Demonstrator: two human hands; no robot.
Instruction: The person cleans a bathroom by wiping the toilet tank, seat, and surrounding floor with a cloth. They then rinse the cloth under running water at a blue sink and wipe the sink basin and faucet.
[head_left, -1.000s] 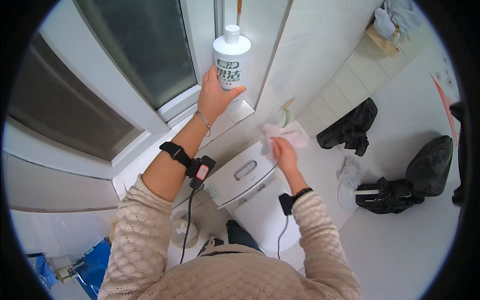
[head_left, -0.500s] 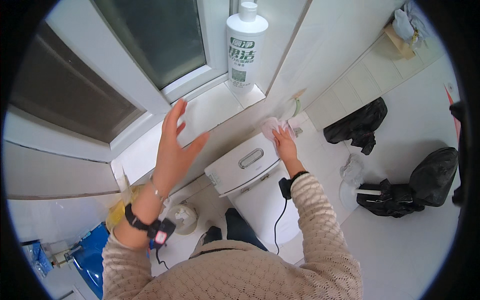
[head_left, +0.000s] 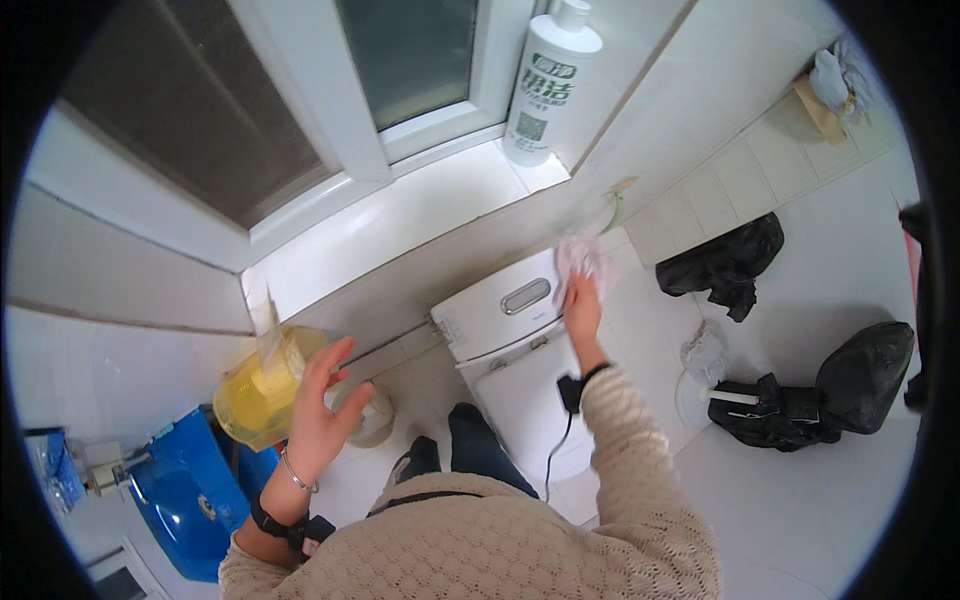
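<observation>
My right hand [head_left: 583, 310] grips a pale pink cloth [head_left: 588, 262] against the right end of the white toilet tank [head_left: 480, 312]. An oval flush button [head_left: 526, 296] sits in the middle of the tank lid, left of the cloth. Nothing is in my left hand [head_left: 325, 415], whose fingers are spread in the air above a small waste bin [head_left: 375, 418]. Just beyond it is a yellow plastic container [head_left: 245, 405]. The toilet's closed seat lid [head_left: 530, 400] lies below the tank, nearer to me.
A white bottle [head_left: 545, 90] stands on the windowsill [head_left: 400, 215] behind the tank. At the left is a blue washbasin [head_left: 180, 490]. Black plastic bags [head_left: 865, 385] lie on the right, near a white-handled tool [head_left: 735, 397]. A cable hangs from my right wrist.
My left hand has dropped from beside the windowsill towards the bin. The right hand and cloth remain at the tank's right end. The whole view has shifted, showing more of the basin.
</observation>
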